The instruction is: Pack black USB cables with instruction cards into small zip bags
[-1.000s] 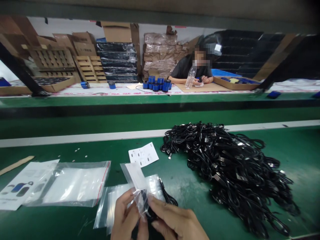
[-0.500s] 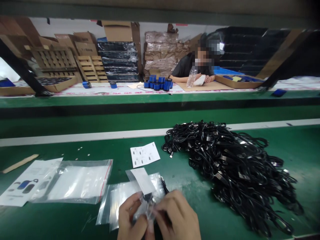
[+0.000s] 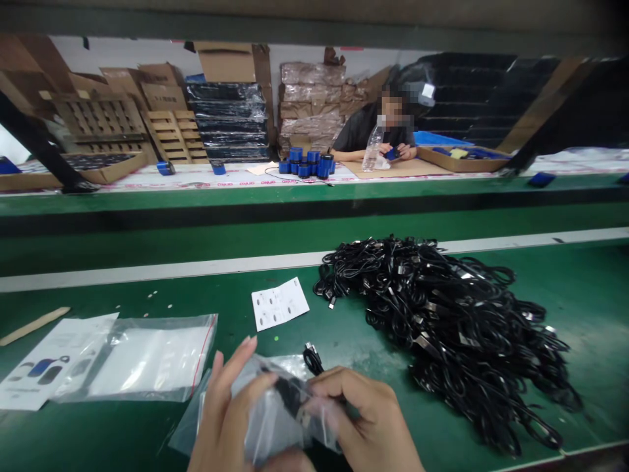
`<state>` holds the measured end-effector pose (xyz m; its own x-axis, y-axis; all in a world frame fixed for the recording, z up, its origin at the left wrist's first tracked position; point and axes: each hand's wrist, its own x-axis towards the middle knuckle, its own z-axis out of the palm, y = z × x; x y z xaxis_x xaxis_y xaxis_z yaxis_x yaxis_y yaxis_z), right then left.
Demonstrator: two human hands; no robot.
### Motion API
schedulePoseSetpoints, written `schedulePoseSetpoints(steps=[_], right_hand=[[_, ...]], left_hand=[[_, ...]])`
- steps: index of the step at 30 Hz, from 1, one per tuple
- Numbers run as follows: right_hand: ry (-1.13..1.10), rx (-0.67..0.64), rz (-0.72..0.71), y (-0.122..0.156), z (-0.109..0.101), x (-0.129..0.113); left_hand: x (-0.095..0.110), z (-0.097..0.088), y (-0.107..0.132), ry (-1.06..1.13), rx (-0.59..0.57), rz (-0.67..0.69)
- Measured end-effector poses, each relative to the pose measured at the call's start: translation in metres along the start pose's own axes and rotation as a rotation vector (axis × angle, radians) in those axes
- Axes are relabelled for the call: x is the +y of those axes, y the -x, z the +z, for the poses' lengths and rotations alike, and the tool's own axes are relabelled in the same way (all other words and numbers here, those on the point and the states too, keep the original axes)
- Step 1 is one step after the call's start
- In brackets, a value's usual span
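My left hand [image 3: 226, 419] holds one side of a clear plastic bag [image 3: 275, 419], with its fingers stretched up along the film. My right hand [image 3: 371, 416] pinches the bag's other side. Something black shows through the film between the hands; its kind is blurred. Just beyond my right fingers a coiled black cable [image 3: 312, 360] with metal plugs sticks out. Under the bag lie more clear bags [image 3: 189, 419], partly hidden. Ahead of the hands is a folded printed leaflet [image 3: 280, 305].
To the right spreads a large heap of black cables [image 3: 442, 328]. At left lie a zip bag [image 3: 152, 360], a printed sheet [image 3: 44, 367] and a wooden stick [image 3: 34, 326]. Across the bench, a person [image 3: 363, 134] handles a blue item near blue cylindrical parts [image 3: 304, 164].
The small white slip over the bag is out of sight. My left fingers have spread and risen, and the bag is opened wider between my hands. The person opposite now holds a blue item.
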<state>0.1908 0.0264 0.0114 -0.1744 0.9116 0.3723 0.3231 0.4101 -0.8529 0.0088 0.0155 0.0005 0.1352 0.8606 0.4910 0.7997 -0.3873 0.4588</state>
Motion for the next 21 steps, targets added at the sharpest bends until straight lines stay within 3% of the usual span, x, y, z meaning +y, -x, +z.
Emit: schedulePoseSetpoints(steps=[2, 4, 5, 8, 10, 11, 12, 15, 18, 21], right_hand=[[-0.088, -0.051, 0.083, -0.005, -0.004, -0.005], [-0.200, 0.002, 0.158, -0.009, -0.007, -0.007], [-0.243, 0.075, 0.194, -0.011, -0.007, -0.007], [-0.098, 0.313, 0.180, -0.009, 0.001, 0.001], [0.188, 0.325, -0.071, -0.002, 0.020, 0.010], [0.298, 0.252, -0.283, 0.003, 0.033, 0.014], [0.359, 0.305, -0.452, 0.007, 0.047, 0.019], [0.434, 0.264, -0.561, 0.015, 0.080, 0.029], [0.514, 0.129, -0.466, 0.012, 0.076, 0.032], [0.357, 0.054, -0.187, 0.005, 0.046, 0.023]], left_hand=[[-0.007, -0.012, -0.022, 0.034, -0.249, 0.159], [-0.011, -0.019, -0.037, 0.121, -0.429, 0.134], [-0.012, -0.021, -0.040, 0.158, -0.465, 0.036], [-0.017, -0.024, -0.040, 0.300, -0.382, -0.449], [-0.021, -0.024, -0.034, 0.497, -0.320, -0.693], [-0.023, -0.023, -0.032, 0.625, -0.304, -0.754], [-0.024, -0.022, -0.029, 0.751, -0.292, -0.793], [-0.020, -0.017, -0.024, 0.986, -0.236, -0.862], [-0.009, -0.013, -0.020, 0.948, -0.123, -0.864], [-0.002, -0.011, -0.014, 0.845, -0.047, -0.893]])
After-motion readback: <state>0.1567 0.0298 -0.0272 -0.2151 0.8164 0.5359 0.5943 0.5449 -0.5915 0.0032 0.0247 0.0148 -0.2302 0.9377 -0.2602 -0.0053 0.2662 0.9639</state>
